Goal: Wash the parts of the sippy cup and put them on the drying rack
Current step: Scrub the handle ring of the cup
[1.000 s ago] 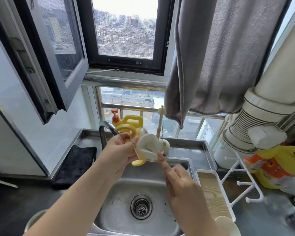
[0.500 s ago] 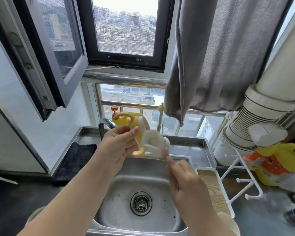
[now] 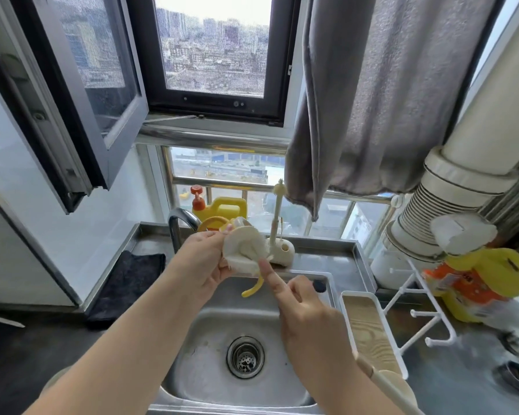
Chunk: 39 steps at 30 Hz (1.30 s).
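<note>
Steel sink (image 3: 192, 363) under an open window. Left hand (image 3: 203, 265) grips the sippy cup lid (image 3: 243, 250) above the basin, yellow handles attached. Right hand (image 3: 306, 319) curls round a brush handle, index finger extended to the lid (bristles apparently inside). Advice: rotate lid, scrub rim. Faucet (image 3: 179, 226) crowds left; drying rack (image 3: 417, 307) right, tray (image 3: 369, 324) between.

Two bare forearms come into view, one from about 7 o'clock and one from about 5 o'clock, each ending in a bare hand. The left hand (image 3: 203, 263) and the right hand (image 3: 304, 317) wear no gloves, and no rings, watch or bracelet show on them. No sleeve shows on either arm. The fingernails that show are short and plain.
</note>
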{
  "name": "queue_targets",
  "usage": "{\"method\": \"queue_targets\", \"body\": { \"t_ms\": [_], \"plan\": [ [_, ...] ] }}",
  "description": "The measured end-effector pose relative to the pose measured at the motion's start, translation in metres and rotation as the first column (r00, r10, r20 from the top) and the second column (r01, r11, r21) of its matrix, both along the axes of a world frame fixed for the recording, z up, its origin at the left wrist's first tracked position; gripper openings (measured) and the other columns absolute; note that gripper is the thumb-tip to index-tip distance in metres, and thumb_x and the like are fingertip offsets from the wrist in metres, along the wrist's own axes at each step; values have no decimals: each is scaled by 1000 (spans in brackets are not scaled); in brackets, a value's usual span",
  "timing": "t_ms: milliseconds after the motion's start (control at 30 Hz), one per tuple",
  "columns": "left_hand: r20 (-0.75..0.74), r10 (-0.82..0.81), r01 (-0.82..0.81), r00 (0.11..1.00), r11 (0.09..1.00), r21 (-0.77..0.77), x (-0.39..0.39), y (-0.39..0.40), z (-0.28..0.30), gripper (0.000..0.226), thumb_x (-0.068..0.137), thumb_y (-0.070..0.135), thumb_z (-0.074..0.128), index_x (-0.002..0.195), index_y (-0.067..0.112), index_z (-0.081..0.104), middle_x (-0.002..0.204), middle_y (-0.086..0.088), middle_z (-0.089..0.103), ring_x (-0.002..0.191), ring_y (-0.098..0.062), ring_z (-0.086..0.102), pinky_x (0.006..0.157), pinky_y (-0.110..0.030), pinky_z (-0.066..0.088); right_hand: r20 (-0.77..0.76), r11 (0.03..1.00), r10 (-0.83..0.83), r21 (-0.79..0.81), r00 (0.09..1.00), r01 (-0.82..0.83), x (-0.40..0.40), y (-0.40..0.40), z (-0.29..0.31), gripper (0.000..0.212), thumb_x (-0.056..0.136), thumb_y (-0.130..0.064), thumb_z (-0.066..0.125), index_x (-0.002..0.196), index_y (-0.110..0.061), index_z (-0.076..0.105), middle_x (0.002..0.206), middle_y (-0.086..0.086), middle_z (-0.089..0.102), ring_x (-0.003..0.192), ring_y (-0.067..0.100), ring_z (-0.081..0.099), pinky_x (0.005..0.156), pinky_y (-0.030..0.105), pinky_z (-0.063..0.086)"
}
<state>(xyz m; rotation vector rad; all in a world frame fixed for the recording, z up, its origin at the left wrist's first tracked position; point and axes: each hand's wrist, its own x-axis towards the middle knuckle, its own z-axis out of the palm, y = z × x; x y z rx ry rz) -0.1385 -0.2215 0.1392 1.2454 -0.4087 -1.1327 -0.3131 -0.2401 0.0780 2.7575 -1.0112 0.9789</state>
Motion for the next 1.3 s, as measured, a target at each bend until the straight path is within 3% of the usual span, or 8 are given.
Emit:
{"method": "queue_targets", "body": {
  "t_ms": [233,367,500,667,800,967,1133,1300],
  "plan": [
    [-1,-9,9,1000,1000,0,8,8,-2,35,102,25,38,107,-1,61,91,-16,74,76,-24,73,66,-39,60,-13,996,-17,88,1000,18,-18,-1,-22,76,69,-8,37,141,-30,35,65,-5,43,50,6,19,33,20,30],
    [-62,49,-52,997,998,-38,12,3,4,37,103,31,33,111,6,59,82,-9,75,69,-17,72,53,-33,58,8,999,-13,46,1000,12,-1,-4,-3,70,70,-7,51,136,-30,41,66,-6,45,51,6,19,39,17,22],
    [-54,-26,22,998,996,-81,9,2,9,41,97,40,38,104,7,62,86,-9,75,71,-17,72,55,-32,57,42,992,0,122,999,-5,4,-1,-6,78,67,-6,58,138,-31,39,68,-6,44,47,8,23,39,18,25],
    [-102,-101,74,990,968,-241,4,4,-2,40,76,13,61,114,3,62,100,-11,73,91,-17,70,94,-41,51,40,988,5,155,999,-11,1,-3,-6,79,70,-7,59,141,-31,35,67,-6,41,47,6,23,41,15,23],
    [-102,-67,38,993,964,-262,4,2,-3,36,74,10,60,108,1,63,88,-10,74,75,-15,72,75,-33,57,34,994,9,113,999,-12,-3,-2,-7,68,78,-13,49,142,-31,33,68,-6,41,50,5,20,36,18,29],
    [-218,-21,-29,976,973,-227,9,1,-7,30,75,14,57,101,1,63,86,-12,74,74,-18,73,71,-31,59,52,984,9,175,999,-18,-20,-3,-8,78,72,-12,63,142,-34,36,68,-8,38,44,5,29,37,19,31],
    [-213,-48,23,976,993,-118,-9,-1,-15,16,89,7,53,98,-2,63,75,-13,73,60,-17,71,59,-28,58,129,992,35,119,991,-50,-4,-13,11,57,85,-20,43,140,-32,37,70,-8,43,47,9,41,41,18,36],
    [-257,8,-48,966,988,-147,5,2,-1,24,96,18,48,88,3,65,72,-9,73,59,-14,70,54,-25,58,2,972,17,234,1000,-17,-27,-6,-6,83,75,-17,57,146,-44,23,69,-9,44,42,9,41,36,18,35]
  ]
}}
